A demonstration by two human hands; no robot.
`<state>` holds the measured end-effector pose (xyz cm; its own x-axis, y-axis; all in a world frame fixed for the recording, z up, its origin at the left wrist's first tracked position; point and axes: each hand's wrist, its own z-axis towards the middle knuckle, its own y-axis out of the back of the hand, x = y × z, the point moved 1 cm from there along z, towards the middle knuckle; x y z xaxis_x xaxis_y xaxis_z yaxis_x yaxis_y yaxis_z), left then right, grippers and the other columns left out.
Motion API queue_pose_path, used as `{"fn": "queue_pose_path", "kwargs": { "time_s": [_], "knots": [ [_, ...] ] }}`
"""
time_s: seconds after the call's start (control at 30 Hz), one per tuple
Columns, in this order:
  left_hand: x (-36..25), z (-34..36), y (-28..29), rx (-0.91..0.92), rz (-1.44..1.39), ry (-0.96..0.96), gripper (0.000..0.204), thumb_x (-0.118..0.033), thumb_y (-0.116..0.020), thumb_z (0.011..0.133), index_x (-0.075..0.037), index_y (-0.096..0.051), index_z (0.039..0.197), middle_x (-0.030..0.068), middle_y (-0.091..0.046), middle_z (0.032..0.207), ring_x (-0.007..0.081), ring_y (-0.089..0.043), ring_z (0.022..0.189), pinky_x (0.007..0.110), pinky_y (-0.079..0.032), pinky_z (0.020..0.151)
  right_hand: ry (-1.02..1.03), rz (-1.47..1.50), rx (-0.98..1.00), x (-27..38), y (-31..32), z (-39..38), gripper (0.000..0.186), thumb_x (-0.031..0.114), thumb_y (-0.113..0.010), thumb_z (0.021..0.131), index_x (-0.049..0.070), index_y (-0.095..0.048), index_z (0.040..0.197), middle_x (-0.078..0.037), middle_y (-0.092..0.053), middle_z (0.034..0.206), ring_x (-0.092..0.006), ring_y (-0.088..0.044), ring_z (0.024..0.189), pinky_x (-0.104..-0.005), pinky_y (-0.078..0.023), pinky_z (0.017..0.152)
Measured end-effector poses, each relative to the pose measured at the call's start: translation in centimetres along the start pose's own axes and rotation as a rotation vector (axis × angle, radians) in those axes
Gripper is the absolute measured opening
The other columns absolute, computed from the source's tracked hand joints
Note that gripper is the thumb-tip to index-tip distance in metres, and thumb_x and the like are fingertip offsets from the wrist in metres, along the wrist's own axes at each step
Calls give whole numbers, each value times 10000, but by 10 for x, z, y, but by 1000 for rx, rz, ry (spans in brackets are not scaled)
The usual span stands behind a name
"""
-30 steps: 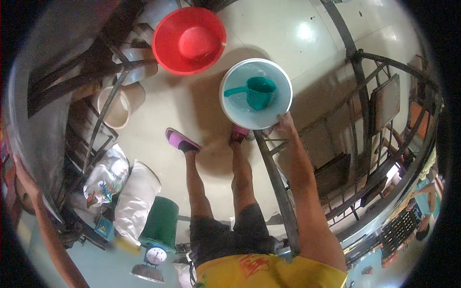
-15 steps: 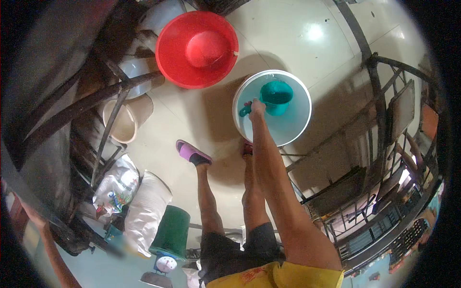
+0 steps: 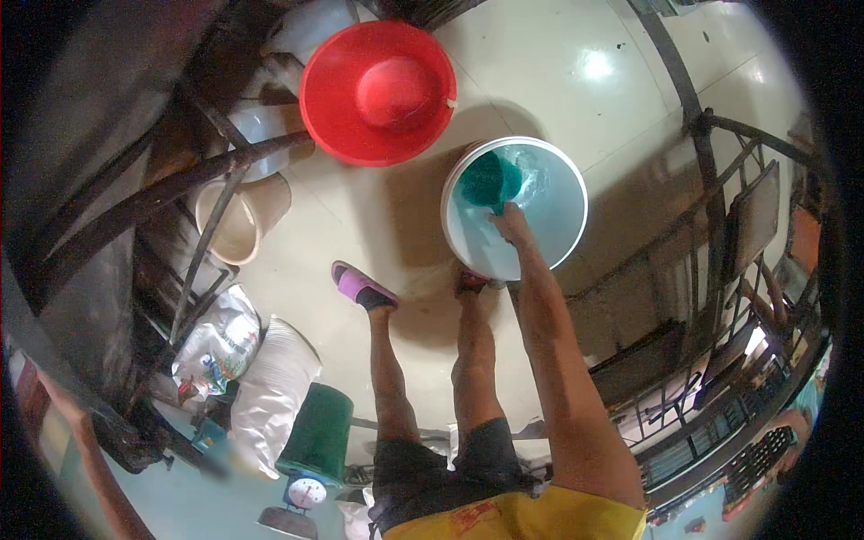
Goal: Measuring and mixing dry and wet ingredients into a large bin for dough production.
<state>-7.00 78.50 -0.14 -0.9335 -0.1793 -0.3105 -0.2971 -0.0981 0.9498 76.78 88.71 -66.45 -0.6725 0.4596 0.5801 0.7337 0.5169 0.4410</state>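
Observation:
My right hand [image 3: 511,225] is closed round the handle of a teal water dipper [image 3: 493,183]. The dipper is inside a large white bucket [image 3: 582,220], its bowl tilted toward the bucket's left wall. Water [image 3: 533,173] ripples beside the bowl. At the far left edge my left hand [image 3: 61,398] lies against a dark surface [image 3: 54,310]; its fingers are hidden there, so I cannot see what they grip.
A red basin [image 3: 324,117] stands beyond and left of the bucket. Beige pails [image 3: 270,202], white sacks [image 3: 274,391], a green bin [image 3: 324,432] and a dial scale [image 3: 306,492] line the left. Dark metal frames [image 3: 706,193] stand right. My feet are on the tiled floor [image 3: 315,225].
My right hand has moved to the right and slightly down. The dipper's bowl has swung left and tipped within the bucket, and the water is now disturbed. My left arm stays put.

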Motion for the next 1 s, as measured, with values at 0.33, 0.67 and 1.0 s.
{"fn": "queue_pose_path", "kwargs": {
  "time_s": [0.33, 0.67, 1.0],
  "knots": [
    [-122, 45, -98, -17, -143, 301, 522, -341, -334, 1046, 19, -416, 1414, 159, -498, 1373, 228, -442, 1278, 341, -307, 1086, -212, 205, 162, 3, 41, -73, 379, 347, -772, 796, 16, -588, 773, -42, -535, 583, -147, -485, 435, -341, -385, 404],
    [-151, 60, -101, -127, -259, 588, 608, -418, -346, 1030, 51, -409, 1412, 173, -431, 1447, 245, -400, 1331, 347, -264, 1116, -244, 322, 103, 31, 63, -103, 424, 377, -787, 769, -13, -627, 725, -51, -560, 593, -140, -486, 487, -360, -398, 462],
    [-174, 59, -119, -92, 21, 419, 600, -415, -373, 1024, 95, -504, 1312, 213, -554, 1315, 270, -502, 1235, 352, -317, 1083, -242, 241, -35, 50, 81, -182, 333, 322, -742, 830, 4, -676, 904, 19, -530, 627, -85, -438, 570, -309, -384, 516]
  ]
}}
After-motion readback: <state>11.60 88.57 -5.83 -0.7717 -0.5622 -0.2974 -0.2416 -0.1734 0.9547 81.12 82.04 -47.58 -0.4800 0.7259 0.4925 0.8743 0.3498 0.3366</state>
